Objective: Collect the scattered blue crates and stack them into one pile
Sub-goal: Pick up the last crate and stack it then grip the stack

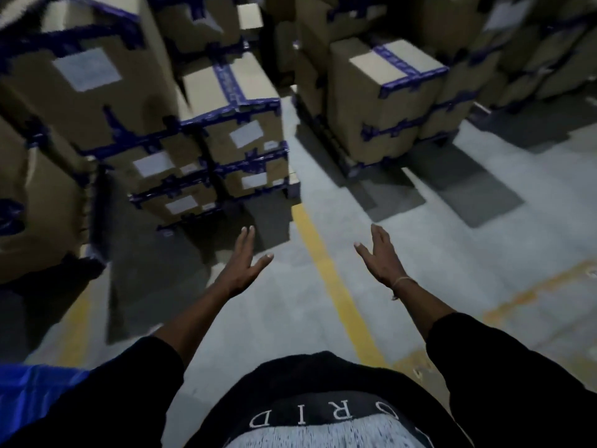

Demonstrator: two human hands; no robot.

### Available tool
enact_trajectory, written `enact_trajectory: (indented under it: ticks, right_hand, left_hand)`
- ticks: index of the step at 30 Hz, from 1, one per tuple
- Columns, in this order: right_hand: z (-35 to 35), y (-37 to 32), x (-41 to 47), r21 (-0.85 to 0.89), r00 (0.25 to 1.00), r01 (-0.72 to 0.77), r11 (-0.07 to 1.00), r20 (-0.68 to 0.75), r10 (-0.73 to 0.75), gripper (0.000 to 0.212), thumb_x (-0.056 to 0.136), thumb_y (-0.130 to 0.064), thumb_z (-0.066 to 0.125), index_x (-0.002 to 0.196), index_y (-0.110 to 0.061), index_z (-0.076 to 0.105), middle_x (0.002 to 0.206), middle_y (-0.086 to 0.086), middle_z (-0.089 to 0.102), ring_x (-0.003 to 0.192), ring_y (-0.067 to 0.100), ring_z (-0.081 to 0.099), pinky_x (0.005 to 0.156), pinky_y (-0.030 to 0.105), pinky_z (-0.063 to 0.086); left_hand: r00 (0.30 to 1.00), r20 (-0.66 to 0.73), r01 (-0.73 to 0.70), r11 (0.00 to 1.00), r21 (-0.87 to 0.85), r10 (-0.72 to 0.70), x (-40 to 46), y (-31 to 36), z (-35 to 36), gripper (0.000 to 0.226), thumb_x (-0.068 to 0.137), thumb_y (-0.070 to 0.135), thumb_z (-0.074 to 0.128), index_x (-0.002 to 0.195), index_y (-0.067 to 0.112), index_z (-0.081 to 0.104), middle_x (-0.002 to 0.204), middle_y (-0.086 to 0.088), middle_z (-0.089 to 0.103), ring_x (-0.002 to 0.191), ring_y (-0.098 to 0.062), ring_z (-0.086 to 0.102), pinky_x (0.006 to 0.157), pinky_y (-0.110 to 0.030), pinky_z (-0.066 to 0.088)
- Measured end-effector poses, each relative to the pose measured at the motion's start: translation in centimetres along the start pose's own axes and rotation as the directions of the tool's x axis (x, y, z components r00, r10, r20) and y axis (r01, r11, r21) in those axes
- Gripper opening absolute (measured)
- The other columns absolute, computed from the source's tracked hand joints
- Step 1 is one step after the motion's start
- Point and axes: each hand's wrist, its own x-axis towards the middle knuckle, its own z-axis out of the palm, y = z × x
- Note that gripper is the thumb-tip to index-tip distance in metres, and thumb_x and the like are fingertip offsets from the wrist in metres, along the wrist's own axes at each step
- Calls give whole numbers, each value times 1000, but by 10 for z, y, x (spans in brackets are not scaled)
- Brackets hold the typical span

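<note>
**Both hands out front, nothing in them, only a sliver of blue crate in view**

Head cam, the only view here, looking down at a warehouse floor [323,195]. The left hand [243,266] and right hand [381,257] are both stretched forward over the grey concrete, fingers straight and spread a bit, thumbs out to the inside, palms roughly facing each other. Neither is holding or touching anything. There's a thin string band [402,283] around the right wrist, and dark sleeves run up both forearms.

A yellow floor line [336,292] passes between the two hands and heads off toward the boxes.

As for the task's thing: the only blue I can spot is a blue crate [30,392] poking in at the bottom left corner, down beside the left sleeve and mostly cut off by the frame. Can't tell which way it's sitting, or whether it's one crate or more.

Further out are stacks of cardboard boxes [239,130] with blue tape and white labels on the left, and another box stack [387,101] on the right, with a bare aisle between them. Picture's pretty blurry.
</note>
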Motion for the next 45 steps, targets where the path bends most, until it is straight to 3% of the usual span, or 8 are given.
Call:
enact_trajectory:
  ticks: [5,9,17,24,30,34,40,45]
  right_hand:
    - [-67,70,-13,60,981,-151,987,-111,157,78,99,-52,45,159,-17,10,166,1,4,153,15,5,123,36,11]
    - [-112,119,-16,98,944,-260,961,-186,274,78,98,-57,43,159,-23,7,167,-5,0,152,13,3,122,35,10]
    - [-192,207,20,201,826,-432,879,-304,475,80,96,-62,42,159,-27,5,166,-7,-1,153,17,5,123,42,12]
    - [-262,261,89,288,702,-540,791,-364,612,81,96,-62,42,159,-27,5,166,-9,-2,153,16,3,123,40,11]
    - [-308,295,137,419,564,-576,702,-418,712,79,98,-58,43,159,-26,5,166,-9,-2,152,16,5,123,41,13]
    - [-337,332,161,481,491,-585,653,-431,757,81,96,-63,42,159,-28,5,166,-8,-2,153,19,6,123,45,14]
    - [-403,410,203,559,425,-574,598,-421,801,85,91,-71,42,158,-35,2,165,-16,-6,153,20,2,122,49,16]
    - [-487,498,243,578,390,-575,578,-428,815,86,92,-69,44,158,-34,3,166,-12,-5,153,21,2,122,47,15]
  left_hand:
    - [974,180,-139,990,-12,139,65,89,53,93,91,72,49,159,38,-3,166,17,-17,147,2,1,122,-45,26]
    - [931,286,-235,972,-8,227,127,137,94,92,90,74,49,159,40,-3,164,22,-18,151,1,-13,122,-49,26]
    - [819,457,-383,924,-18,348,271,228,181,92,90,75,47,158,41,-5,164,23,-19,148,7,-9,120,-43,30]
    - [707,588,-462,886,-37,393,413,331,245,95,90,78,44,159,37,-6,165,19,-17,154,-6,-2,122,-46,26]
    - [552,708,-570,819,-65,440,512,415,298,92,91,76,45,158,41,-7,166,16,-16,153,-10,-2,123,-51,22]
    - [478,743,-641,764,-69,468,564,468,342,89,93,71,46,159,37,-3,167,13,-12,150,-4,-1,122,-42,18]
    - [450,756,-651,754,-86,475,637,550,424,89,94,64,51,161,29,4,168,9,-7,149,-2,3,117,-27,16]
    - [453,755,-636,765,-100,475,700,628,506,94,91,71,51,160,32,1,167,15,-9,150,-1,0,123,-43,26]
